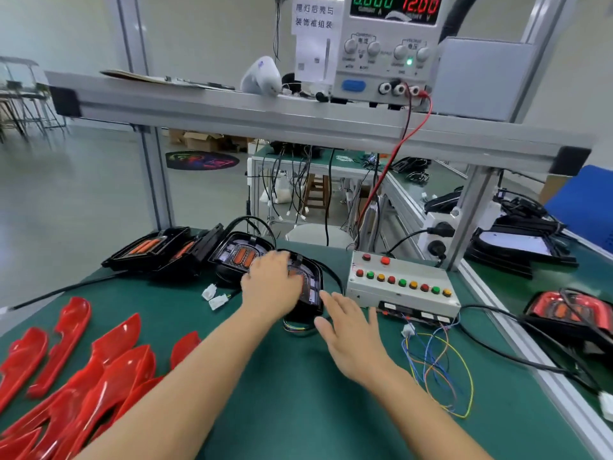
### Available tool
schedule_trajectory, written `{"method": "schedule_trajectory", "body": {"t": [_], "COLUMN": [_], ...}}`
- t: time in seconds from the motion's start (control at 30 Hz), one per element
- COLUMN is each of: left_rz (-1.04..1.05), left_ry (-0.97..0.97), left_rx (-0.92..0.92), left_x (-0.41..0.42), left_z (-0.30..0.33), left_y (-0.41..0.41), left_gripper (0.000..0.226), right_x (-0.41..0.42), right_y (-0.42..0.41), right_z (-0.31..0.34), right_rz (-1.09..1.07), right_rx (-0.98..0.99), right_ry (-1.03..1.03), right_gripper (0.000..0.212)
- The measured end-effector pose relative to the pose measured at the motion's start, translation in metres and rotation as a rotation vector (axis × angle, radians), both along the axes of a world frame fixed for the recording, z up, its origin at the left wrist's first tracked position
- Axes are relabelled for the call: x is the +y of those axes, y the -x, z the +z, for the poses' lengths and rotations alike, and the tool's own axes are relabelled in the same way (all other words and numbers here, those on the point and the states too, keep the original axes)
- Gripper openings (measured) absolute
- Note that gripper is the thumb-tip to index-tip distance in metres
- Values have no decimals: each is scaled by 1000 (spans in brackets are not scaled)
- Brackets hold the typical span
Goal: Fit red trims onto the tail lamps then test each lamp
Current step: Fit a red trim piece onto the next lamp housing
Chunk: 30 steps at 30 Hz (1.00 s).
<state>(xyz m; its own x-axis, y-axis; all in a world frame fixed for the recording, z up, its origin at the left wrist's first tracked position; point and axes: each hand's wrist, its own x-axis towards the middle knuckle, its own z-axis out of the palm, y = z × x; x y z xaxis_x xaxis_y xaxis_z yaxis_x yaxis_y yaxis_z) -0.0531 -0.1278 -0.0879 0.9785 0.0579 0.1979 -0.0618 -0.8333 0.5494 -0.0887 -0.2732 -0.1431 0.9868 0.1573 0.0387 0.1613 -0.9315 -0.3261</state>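
Observation:
A black tail lamp [310,287] lies on the green mat in the middle of the bench. My left hand [270,287] rests on top of it, fingers curled over its face and gripping it. Just right of the lamp's near corner my right hand [348,330] hovers with fingers spread and nothing in it. Several more black tail lamps [185,250] with orange inserts stand in a row at the back left. A heap of glossy red trims [83,373] covers the near left of the mat. The grey test box [401,283] with coloured buttons sits right of the lamp.
A power supply [384,48] reading 12.00 stands on the aluminium shelf [232,111] overhead. Loose coloured wires [438,366] and white connectors [214,297] lie on the mat. A finished red lamp [567,310] and black cables lie beyond the rail at right.

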Motion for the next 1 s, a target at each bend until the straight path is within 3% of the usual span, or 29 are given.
{"method": "schedule_trajectory", "body": {"t": [0.2, 0.37, 0.43, 0.53, 0.6, 0.73, 0.83, 1.0], "left_rz": [184, 275, 307, 332, 354, 366, 364, 373], "left_ry": [581, 869, 929, 1002, 1004, 946, 935, 1043], "left_rx": [318, 374, 376, 393, 389, 354, 321, 306], "left_x": [20, 21, 20, 18, 17, 18, 15, 7], "left_z": [-19, -34, -35, -34, -33, -37, -40, -46], "left_y": [-34, -44, -46, -49, -50, -53, -53, -46], "left_gripper": [64, 28, 13, 18, 5, 30, 38, 9], "right_x": [7, 9, 8, 8, 8, 10, 7, 9], "right_y": [-10, -13, -14, -14, -14, -18, -22, -33], "right_z": [-7, -11, -11, -12, -12, -10, -8, -11], "right_rz": [-2, 16, 23, 34, 12, -160, -307, -434], "right_rx": [75, 94, 87, 97, 113, 90, 166, 258], "right_ry": [-48, -83, -110, -193, -319, -563, -795, -1035], "right_gripper": [51, 52, 52, 52, 51, 38, 46, 39]}}
